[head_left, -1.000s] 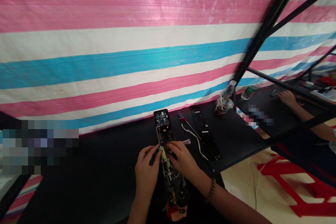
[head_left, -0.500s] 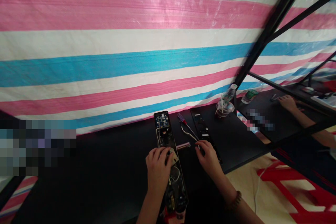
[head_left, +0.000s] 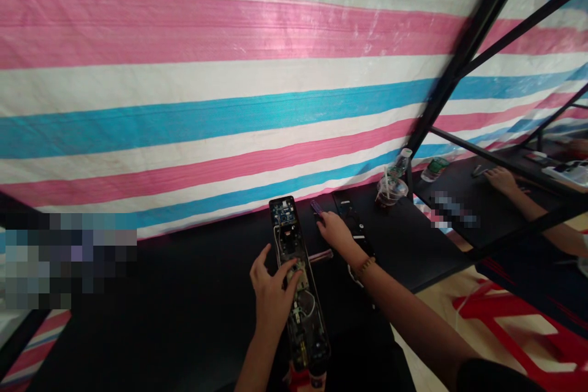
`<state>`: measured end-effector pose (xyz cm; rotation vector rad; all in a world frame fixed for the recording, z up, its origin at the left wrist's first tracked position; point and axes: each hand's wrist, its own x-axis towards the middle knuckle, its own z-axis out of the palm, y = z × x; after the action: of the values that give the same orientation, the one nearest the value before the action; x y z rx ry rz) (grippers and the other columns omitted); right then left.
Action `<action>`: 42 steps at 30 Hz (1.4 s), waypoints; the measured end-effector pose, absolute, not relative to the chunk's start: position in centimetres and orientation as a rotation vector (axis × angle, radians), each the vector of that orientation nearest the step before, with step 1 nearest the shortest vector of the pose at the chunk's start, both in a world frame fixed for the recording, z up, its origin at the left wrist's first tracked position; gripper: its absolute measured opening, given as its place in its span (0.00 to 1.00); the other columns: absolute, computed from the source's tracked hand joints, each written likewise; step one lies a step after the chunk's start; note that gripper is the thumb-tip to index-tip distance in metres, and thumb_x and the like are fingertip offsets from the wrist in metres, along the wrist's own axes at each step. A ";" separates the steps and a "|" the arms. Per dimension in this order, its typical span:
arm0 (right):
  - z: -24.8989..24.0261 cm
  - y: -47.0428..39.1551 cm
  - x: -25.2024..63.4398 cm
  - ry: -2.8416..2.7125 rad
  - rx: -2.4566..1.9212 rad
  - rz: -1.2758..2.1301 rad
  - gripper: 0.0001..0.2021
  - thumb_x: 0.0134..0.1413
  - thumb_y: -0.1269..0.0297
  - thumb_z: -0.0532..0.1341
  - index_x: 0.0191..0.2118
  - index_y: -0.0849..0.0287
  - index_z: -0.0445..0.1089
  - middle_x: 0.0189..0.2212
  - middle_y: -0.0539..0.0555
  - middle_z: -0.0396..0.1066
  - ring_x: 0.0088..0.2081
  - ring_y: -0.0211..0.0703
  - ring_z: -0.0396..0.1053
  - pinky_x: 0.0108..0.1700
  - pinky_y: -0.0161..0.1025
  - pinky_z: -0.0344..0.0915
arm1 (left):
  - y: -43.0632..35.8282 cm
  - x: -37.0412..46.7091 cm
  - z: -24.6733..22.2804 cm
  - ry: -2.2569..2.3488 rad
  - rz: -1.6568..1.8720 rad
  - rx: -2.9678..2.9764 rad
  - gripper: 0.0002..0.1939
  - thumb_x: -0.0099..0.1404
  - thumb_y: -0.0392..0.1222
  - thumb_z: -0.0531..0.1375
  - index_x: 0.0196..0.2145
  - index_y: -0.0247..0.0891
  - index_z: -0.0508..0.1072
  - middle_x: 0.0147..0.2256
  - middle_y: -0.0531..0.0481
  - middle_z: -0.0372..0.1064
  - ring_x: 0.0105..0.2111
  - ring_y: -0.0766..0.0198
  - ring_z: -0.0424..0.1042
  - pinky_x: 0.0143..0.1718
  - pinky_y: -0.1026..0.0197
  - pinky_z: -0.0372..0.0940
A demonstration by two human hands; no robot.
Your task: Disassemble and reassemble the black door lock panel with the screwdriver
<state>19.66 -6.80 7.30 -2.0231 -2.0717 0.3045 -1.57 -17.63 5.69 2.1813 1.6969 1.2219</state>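
A long black device housing (head_left: 287, 242) lies open on the black table, with circuit boards and wires inside. My left hand (head_left: 271, 285) is over its middle, fingers spread, thumb and index finger touching a pale board (head_left: 301, 278). Right of the housing, my right hand (head_left: 334, 228) reaches to a screwdriver with a purple handle (head_left: 316, 207); its fingers are closed on it near the handle's lower end. A long black panel (head_left: 343, 203) lies behind and partly under my right forearm. A white cable (head_left: 353, 275) is mostly hidden by that forearm.
A small pinkish strip (head_left: 320, 256) lies beside the housing. A lidded plastic cup (head_left: 390, 190) and a bottle (head_left: 403, 161) stand at the back right. Beyond a black metal frame (head_left: 427, 119), another person's hand (head_left: 500, 180) rests on a table. A red stool (head_left: 509, 331) is at the lower right.
My right hand has left the white cable and moved up and left to the screwdriver. My left hand's fingers have spread wider over the board.
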 end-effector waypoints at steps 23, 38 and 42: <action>11.4 -7.1 15.6 -2.227 -1.265 0.248 0.07 0.63 0.70 0.58 0.38 0.60 0.74 0.35 0.54 0.72 0.35 0.39 0.71 0.40 0.34 0.65 | -22.2 1.8 3.8 1.567 1.174 1.133 0.33 0.71 0.53 0.51 0.68 0.42 0.48 0.64 0.41 0.59 0.63 0.54 0.61 0.62 0.52 0.57; 12.3 -6.5 13.9 -2.565 -1.350 -0.129 0.06 0.63 0.71 0.58 0.36 0.63 0.72 0.36 0.57 0.69 0.38 0.44 0.67 0.44 0.38 0.63 | -22.3 2.1 3.2 1.566 1.231 1.137 0.32 0.70 0.54 0.52 0.67 0.42 0.51 0.62 0.39 0.63 0.61 0.53 0.64 0.61 0.51 0.59; 12.5 -6.7 14.0 -2.575 -1.363 -0.130 0.06 0.64 0.70 0.58 0.37 0.62 0.72 0.37 0.57 0.68 0.40 0.44 0.66 0.46 0.38 0.63 | -22.4 2.1 3.1 1.547 1.250 1.136 0.31 0.70 0.54 0.52 0.67 0.42 0.53 0.62 0.39 0.63 0.61 0.52 0.64 0.62 0.49 0.58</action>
<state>14.02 -6.71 12.53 -1.3631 -2.5749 -0.1304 2.06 -22.41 3.08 1.1356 1.5474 1.2500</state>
